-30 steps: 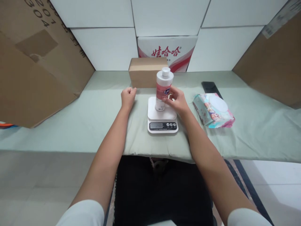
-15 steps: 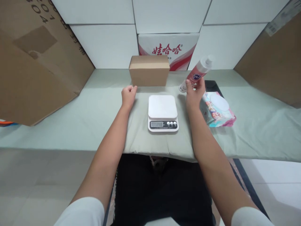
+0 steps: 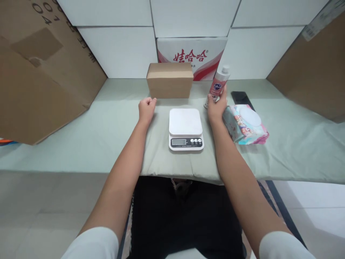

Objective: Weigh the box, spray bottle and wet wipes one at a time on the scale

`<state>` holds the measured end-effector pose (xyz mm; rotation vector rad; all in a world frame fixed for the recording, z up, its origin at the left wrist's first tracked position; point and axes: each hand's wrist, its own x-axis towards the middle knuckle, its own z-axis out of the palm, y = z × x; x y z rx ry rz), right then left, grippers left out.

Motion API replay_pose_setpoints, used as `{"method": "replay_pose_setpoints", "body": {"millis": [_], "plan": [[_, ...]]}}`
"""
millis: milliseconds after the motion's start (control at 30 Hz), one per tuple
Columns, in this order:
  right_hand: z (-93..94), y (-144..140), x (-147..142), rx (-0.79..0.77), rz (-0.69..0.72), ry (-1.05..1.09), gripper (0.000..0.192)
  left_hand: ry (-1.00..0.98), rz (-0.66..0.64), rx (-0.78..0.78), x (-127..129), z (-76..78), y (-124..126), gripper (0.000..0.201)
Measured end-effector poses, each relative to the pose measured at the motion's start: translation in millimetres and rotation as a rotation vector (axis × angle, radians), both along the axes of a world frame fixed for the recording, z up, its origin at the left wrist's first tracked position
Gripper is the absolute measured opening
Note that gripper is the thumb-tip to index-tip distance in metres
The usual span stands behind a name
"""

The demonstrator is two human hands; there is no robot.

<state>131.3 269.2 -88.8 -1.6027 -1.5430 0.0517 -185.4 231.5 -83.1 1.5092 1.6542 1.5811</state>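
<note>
Bottle point(image 3: 219, 85), pink-labelled with a white cap, sits in the right hand point(image 3: 216, 107), whose grip is clamped around its lower body. The bottle leans slightly, its cap pointing toward one o'clock and its base low at the fingers, just above or on the worktop point(image 3: 107, 122); whether it touches the surface cannot be told. From the hand, the bottle rises toward twelve o'clock, so most of its length and the cap stand clear above the fingers.

At nine o'clock from the right hand, just beside it, lies a white kitchen scale point(image 3: 185, 128) with a bare platform, a small display and three buttons along its near edge. At three o'clock from the hand, touching or nearly touching it, lies a soft pack of wipes point(image 3: 245, 124) with a round white lid. A black phone point(image 3: 240, 97) lies flat beyond the pack, at about one o'clock from the hand.

The left hand point(image 3: 146, 109) rests on the worktop at nine o'clock from the scale, its grip curled together into a loose fist holding nothing. A small brown cardboard box point(image 3: 169, 80) stands at twelve o'clock from the scale, near the back wall, with a white carton point(image 3: 199, 54) bearing red characters behind it.
</note>
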Motion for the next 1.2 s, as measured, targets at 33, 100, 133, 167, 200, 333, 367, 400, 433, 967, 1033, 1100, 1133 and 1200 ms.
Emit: {"method": "replay_pose_setpoints", "body": {"millis": [33,100,133,167,200,333,367,400,433,967,1033,1100,1133,1200], "plan": [[1.7,-2,-1,-0.036,-0.043,0.024,0.075,0.0,-0.001,0.001,0,0.3,0,0.052],[5.2,-6,-3,-0.09,-0.1,0.075,0.08,0.0,-0.002,0.0,0,1.2,-1,0.052],[6.7,-9,-4,-0.105,-0.099,0.077,0.081,-0.001,-0.004,-0.001,1,1.9,-1,0.052],[8.0,-10,-5,-0.109,-0.096,0.072,0.081,0.0,-0.005,-0.003,1,2.5,-2,0.052],[9.0,-12,-6,-0.109,-0.095,0.062,0.08,0.002,-0.007,-0.007,2,3.2,-2,0.052],[10.6,-15,-7,-0.101,-0.099,0.022,0.072,0.011,-0.002,-0.026,3,4.5,-3,0.051],[10.7,-16,-7,-0.101,-0.103,0.026,0.071,0.012,0.001,-0.027,4,4.4,-3,0.051],[10.8,-16,-8,-0.101,-0.104,0.033,0.071,0.013,0.002,-0.027,4,4.2,-3,0.051],[11.3,-17,-9,-0.1,-0.107,0.042,0.072,0.016,0.0,-0.026,4,4.0,-3,0.051],[93.8,-120,44,-0.424,-0.241,-0.338,0.09,0.053,-0.022,-0.031,8,6.6,-2,0.049],[96.6,-126,52,-0.613,-0.268,-0.424,0.099,0.064,-0.025,-0.025,8,6.1,-2,0.05],[100.5,-127,55,-0.707,-0.277,-0.463,0.097,0.062,-0.025,-0.018,8,5.5,-2,0.05],[103.2,-127,57,-0.732,-0.279,-0.47,0.094,0.056,-0.024,-0.017,8,5.3,-2,0.05],[109.0,-127,60,-0.774,-0.288,-0.473,0.093,0.038,-0.019,-0.019,7,5.4,-3,0.05]]}}
